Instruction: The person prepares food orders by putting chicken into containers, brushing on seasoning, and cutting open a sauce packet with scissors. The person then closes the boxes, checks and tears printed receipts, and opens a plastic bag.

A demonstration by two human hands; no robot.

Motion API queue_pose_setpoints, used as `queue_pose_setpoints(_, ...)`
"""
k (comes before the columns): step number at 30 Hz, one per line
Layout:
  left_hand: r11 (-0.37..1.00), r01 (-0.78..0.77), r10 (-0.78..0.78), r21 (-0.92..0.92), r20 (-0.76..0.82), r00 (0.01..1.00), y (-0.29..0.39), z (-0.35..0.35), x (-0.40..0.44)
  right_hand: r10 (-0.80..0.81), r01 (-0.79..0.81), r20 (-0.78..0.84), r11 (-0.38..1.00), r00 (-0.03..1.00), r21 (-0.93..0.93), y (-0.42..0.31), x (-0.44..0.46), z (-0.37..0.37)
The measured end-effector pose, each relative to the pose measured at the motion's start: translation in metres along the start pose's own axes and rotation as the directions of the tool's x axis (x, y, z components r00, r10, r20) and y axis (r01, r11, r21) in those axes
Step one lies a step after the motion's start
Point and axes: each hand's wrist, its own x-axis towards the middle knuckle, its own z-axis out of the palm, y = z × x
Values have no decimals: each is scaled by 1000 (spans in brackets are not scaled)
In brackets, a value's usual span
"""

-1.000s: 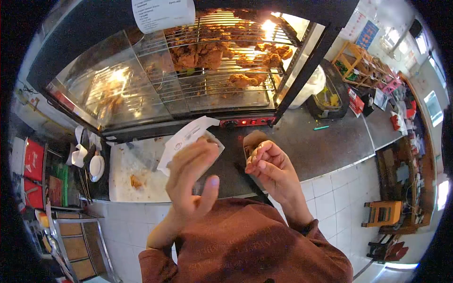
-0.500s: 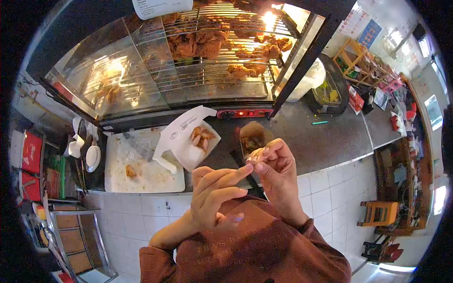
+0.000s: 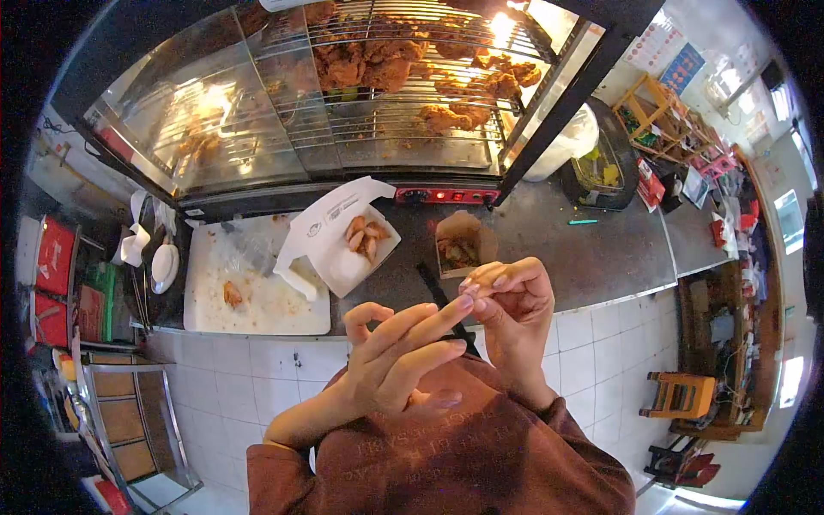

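My left hand is held over the counter's front edge, with its fingers stretched out and apart. One of its fingertips meets my right hand, whose thumb and fingers are pinched together. Whatever lies in that pinch, if anything, is too small to make out. Beyond my hands, an open brown takeout box with dark food inside stands on the counter. To its left is an open white paper box holding several browned pieces of food.
A white cutting board carries crumbs, a clear plastic bag and one fried piece. Behind stands a lit glass warming cabinet with fried chicken on racks. A black basin and a green pen-like item are at right.
My hands stay together at the fingertips and have shifted slightly right in the view. The camera view has tilted a little. Boxes and board stay in place.
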Motion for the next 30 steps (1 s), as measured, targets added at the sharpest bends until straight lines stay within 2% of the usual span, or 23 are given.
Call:
queue_pose_setpoints(4, 1000, 7, -7, -16, -5, 1000, 1, 4, -2, -64, 65, 5, 995, 998, -71, 1, -2, -3)
queue_pose_setpoints(7, 999, 38, -39, 8, 74, 997, 5, 3, -1, -157, 155, -20, 983, 987, -101, 5, -4, -4)
queue_pose_setpoints(9, 996, 66, -61, -59, 81, 995, 8, 6, 1, -259, 251, -23, 950, 966, -184, 7, -5, -5)
queue_pose_setpoints(13, 958, 151, -134, -243, 86, 987, 11, 10, 8, -356, 314, -82, 895, 931, -317, 10, -8, -5)
queue_pose_setpoints(15, 891, 305, -286, -336, 105, 952, 8, 20, 5, -371, 326, -61, 874, 927, -361, 9, -8, -3)
queue_pose_setpoints(17, 816, 431, -411, -385, 139, 901, -2, 33, -2, -319, 285, -48, 896, 946, -341, 7, -13, 0)
queue_pose_setpoints(18, 803, 447, -444, -395, 106, 890, -5, 32, -6, -298, 269, -42, 905, 954, -330, 6, -14, 1)
queue_pose_setpoints(19, 792, 457, -470, -405, 73, 880, -10, 29, -7, -352, 335, -58, 921, 934, -200, 13, -7, -2)
queue_pose_setpoints(20, 778, 469, -498, -418, 45, 866, -13, 27, -8, -273, 259, -110, 958, 956, -125, 11, -5, -1)
queue_pose_setpoints(21, 807, 390, -487, -443, -127, 864, -14, 27, -4, -184, 179, -154, 983, 971, -47, 8, -5, -2)
queue_pose_setpoints(22, 807, 441, -528, -392, -145, 837, -14, 24, -2, -90, 98, -188, 995, 978, 36, 6, -5, -2)
queue_pose_setpoints(24, 794, 539, -597, -283, -190, 780, -14, 16, 3, -95, 109, -107, 984, 990, 137, 9, -4, -5)
queue_pose_setpoints(25, 834, 483, -542, -266, -234, 807, -11, 16, 6, -83, 99, -98, 981, 992, 169, 9, -4, -4)
queue_pose_setpoints(28, 895, 186, -307, -405, -260, 915, -4, 22, 3, -66, 88, -103, 969, 993, 232, 5, -2, 2)
queue_pose_setpoints(30, 923, 115, -196, -367, -191, 962, 0, 17, 5, -61, 88, -120, 966, 991, 243, 5, -3, 3)
